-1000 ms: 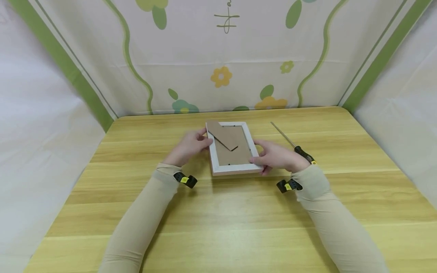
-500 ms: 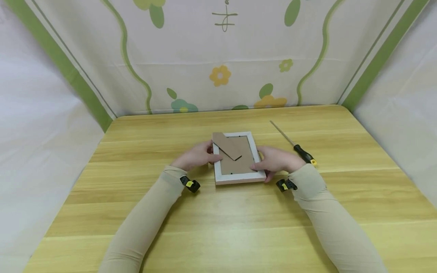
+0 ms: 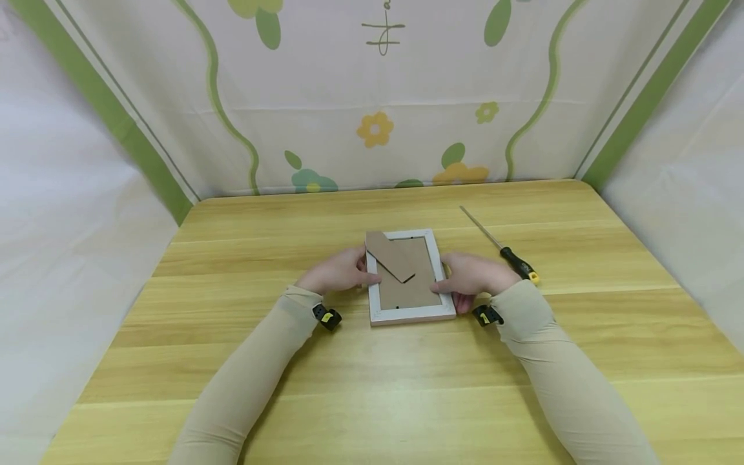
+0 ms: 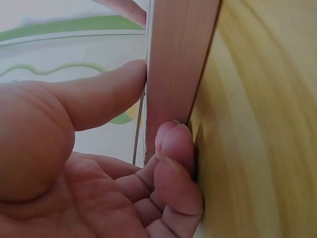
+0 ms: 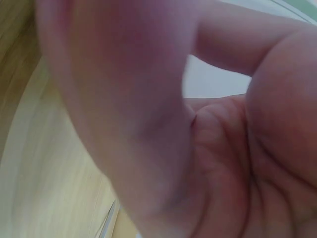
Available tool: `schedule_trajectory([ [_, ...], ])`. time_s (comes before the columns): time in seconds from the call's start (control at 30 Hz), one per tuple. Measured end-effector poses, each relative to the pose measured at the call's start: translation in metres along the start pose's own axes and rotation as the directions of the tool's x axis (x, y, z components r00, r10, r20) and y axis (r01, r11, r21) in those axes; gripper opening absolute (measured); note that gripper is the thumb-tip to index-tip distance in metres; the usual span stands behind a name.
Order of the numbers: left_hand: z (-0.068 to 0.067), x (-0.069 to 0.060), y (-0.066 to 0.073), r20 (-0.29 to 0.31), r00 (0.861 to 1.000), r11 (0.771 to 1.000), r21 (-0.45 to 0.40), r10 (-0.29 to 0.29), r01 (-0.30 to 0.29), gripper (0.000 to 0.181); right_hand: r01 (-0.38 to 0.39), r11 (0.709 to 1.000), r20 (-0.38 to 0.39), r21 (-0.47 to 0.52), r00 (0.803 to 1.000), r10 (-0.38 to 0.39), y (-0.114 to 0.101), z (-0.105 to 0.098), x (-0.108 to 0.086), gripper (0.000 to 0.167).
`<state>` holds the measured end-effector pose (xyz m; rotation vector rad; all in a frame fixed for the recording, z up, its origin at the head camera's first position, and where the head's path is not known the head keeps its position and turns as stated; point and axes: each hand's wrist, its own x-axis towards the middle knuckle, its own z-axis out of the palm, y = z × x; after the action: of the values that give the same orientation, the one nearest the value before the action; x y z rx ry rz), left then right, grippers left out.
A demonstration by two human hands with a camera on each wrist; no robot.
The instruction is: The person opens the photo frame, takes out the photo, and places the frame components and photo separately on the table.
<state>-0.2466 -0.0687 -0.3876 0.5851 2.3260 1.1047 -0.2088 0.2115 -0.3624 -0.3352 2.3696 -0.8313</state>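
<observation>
A picture frame (image 3: 413, 314) lies back side up on the table, its white rim around a brown backing board (image 3: 415, 297). A brown stand leg (image 3: 391, 257) slants across that board from the upper left corner. My left hand (image 3: 340, 270) grips the left side, thumb on the rim and fingers curled against the pinkish side edge (image 4: 178, 54) in the left wrist view. At the right side my right hand (image 3: 472, 274) grips the frame, its thumb reaching over the rim. The right wrist view shows mostly my own fingers (image 5: 133, 114), hiding the contact.
A screwdriver (image 3: 517, 261) with a black and yellow handle lies to the right, just beyond my right hand, its shaft pointing away to the left. The wooden table (image 3: 383, 400) ends at a flower-patterned cloth (image 3: 325, 135) behind.
Both hands have brought the picture frame toward me and slightly right, lowering it onto the table. The screwdriver has stayed in place.
</observation>
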Motion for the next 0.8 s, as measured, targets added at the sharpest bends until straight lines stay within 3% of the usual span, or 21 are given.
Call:
schedule_trajectory([
  [0.13,0.000,-0.001,0.001,-0.007,1.000,1.000,-0.003,-0.004,0.004,0.047,0.012,1.000,-0.008,-0.027,1.000,-0.012,0.000,-0.001,0.000,0.030],
  [0.3,-0.001,-0.003,0.002,-0.002,1.000,1.000,-0.018,-0.004,0.003,0.048,0.009,1.000,-0.031,-0.007,0.999,-0.009,0.005,-0.010,-0.005,0.058],
  [0.4,-0.002,-0.002,0.001,0.001,1.000,1.000,-0.008,0.001,-0.001,0.055,0.002,1.000,-0.092,0.020,0.996,0.000,0.009,-0.020,-0.010,0.063],
  [0.63,-0.005,-0.001,-0.001,0.009,1.000,1.000,0.014,-0.010,0.010,0.070,0.003,1.000,-0.278,0.016,0.960,0.001,0.022,-0.048,-0.031,0.055],
  [0.8,-0.008,-0.003,0.000,0.020,1.000,1.000,0.023,-0.012,0.011,0.066,-0.026,1.000,-0.365,0.002,0.931,0.025,0.036,-0.067,-0.045,0.056],
])
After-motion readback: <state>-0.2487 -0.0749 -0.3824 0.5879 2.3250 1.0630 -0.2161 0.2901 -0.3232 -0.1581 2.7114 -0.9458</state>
